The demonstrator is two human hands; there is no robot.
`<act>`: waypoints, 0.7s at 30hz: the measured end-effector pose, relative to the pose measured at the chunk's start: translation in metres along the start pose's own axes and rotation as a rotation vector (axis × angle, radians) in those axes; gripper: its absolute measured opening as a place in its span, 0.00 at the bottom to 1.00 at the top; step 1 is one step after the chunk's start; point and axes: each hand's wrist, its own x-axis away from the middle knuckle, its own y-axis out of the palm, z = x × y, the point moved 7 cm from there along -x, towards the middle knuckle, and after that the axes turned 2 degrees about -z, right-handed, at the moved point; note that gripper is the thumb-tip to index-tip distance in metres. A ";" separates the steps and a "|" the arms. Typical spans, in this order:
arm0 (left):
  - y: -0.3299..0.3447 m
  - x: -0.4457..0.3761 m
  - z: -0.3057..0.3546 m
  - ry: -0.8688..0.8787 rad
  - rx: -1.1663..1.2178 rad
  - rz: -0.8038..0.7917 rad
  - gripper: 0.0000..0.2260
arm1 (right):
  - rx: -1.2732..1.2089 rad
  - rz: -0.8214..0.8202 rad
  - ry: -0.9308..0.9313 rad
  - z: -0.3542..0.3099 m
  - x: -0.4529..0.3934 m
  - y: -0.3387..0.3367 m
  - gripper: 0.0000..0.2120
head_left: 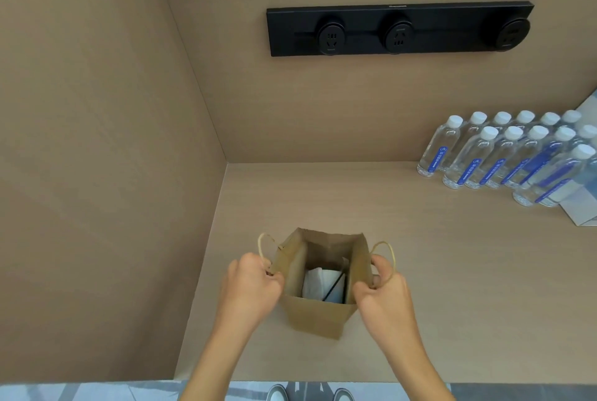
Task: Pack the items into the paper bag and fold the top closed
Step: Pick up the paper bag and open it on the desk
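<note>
A brown paper bag [315, 316] stands upright on the wooden counter, near its front edge, with its mouth wide open. Inside it I see a white item [318, 281] and a thin black stick-like thing [334, 287] leaning across it. My left hand [250, 284] pinches the bag's left side at the base of its twine handle [262, 244]. My right hand [386, 290] grips the right side at the other twine handle [386, 250]. Both hands pull the mouth apart.
Several clear water bottles [504, 155] with white caps and blue labels stand at the back right, beside a pale box [578, 207]. A black socket strip [399, 29] hangs on the back wall. A side wall closes the counter's left.
</note>
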 end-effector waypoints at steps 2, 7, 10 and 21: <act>-0.007 -0.004 0.005 0.003 -0.116 -0.013 0.11 | 0.108 -0.023 -0.024 -0.002 0.009 -0.004 0.32; -0.017 -0.018 0.021 0.015 -0.394 -0.041 0.11 | 0.328 -0.147 -0.176 -0.017 0.036 0.010 0.46; -0.016 -0.021 0.032 0.052 -0.374 -0.023 0.07 | 0.575 -0.208 -0.411 -0.030 0.044 0.015 0.33; -0.003 0.010 0.051 0.353 0.008 0.086 0.15 | 0.737 -0.292 -0.404 -0.035 0.040 0.005 0.15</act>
